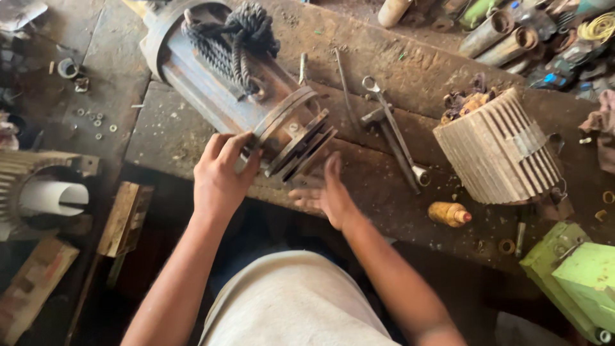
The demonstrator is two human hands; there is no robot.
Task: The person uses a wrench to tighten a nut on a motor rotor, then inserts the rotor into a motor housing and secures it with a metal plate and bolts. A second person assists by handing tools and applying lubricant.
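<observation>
The motor [237,83], its far end cut off by the frame, lies on the worktop [384,186], its flanged near end gripped by the left hand [221,173] while the blurred right hand [328,192] hovers open-palmed just beside.

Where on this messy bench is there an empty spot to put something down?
The barest patch of bench lies behind the wrenches, between the roped motor and the pipes. A smaller patch lies between the right hand and the yellow bottle. It is crowded around the ribbed housing and where the left hand grips the motor's end.
</observation>
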